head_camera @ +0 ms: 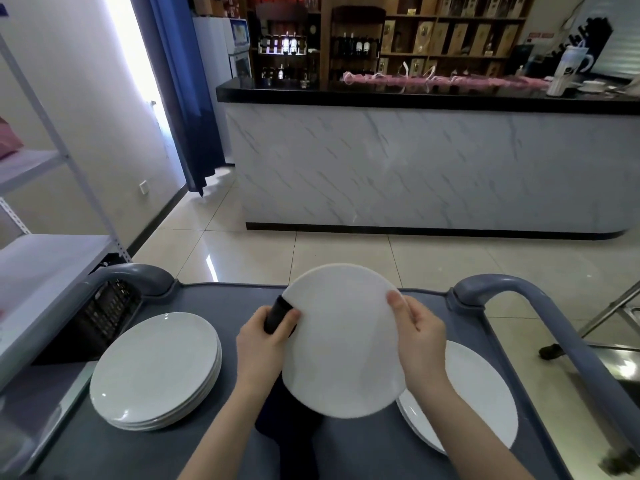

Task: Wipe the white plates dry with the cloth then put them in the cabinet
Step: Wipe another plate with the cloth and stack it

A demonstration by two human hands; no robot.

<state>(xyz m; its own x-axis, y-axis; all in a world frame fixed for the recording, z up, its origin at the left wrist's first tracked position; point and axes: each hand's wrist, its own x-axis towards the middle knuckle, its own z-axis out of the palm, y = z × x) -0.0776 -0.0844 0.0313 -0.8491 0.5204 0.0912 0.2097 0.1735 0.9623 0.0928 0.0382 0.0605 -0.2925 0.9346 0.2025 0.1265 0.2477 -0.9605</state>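
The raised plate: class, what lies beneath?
A dark cloth hangs below the raised plate from the left hand; right-side plates sit partly beneath. Part of the cloth is hidden.

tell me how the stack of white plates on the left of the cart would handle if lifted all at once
Probably heavy: the stack shows several thick rims. Its glossy glaze looks slippery, so plates might slide on each other if tilted. The white glazed look suggests ceramic, likely rigid but breakable.

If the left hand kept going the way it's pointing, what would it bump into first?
The left hand points toward the held white plate, so probably that, through the dark cloth it grips against the rim.
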